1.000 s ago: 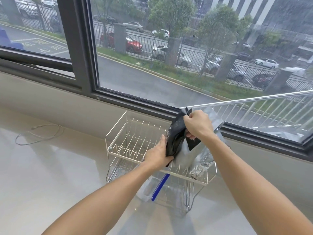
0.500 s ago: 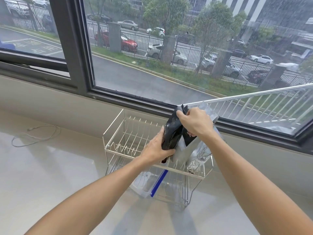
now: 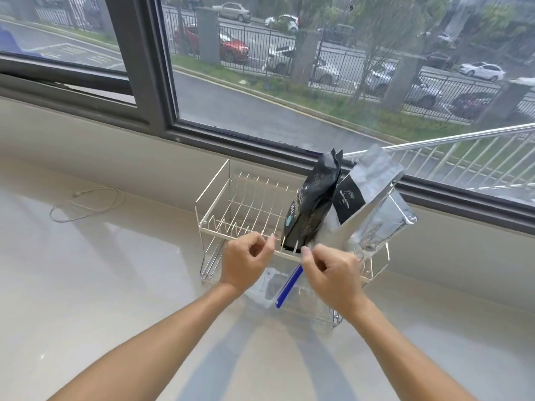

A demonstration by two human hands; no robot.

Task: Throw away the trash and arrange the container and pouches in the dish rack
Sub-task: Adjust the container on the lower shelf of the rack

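The rack (image 3: pixel 215 215) sits on the surface (image 3: pixel 86 285) by the window. A black pouch (image 3: pixel 311 209) stands in its right side, with two silver pouches (image 3: pixel 367 198) leaning just right of it. Both hands, left (image 3: pixel 246 263) and right (image 3: pixel 333 272), hang loosely curled near the rack's front, holding nothing. A clear container (image 3: pixel 269 287) with a blue strip lies on the lower shelf.

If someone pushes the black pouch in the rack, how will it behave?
The black pouch stands tall and leans right in the dish rack, so it probably tips easily. Its creased top suggests soft, floppy film. It looks light.
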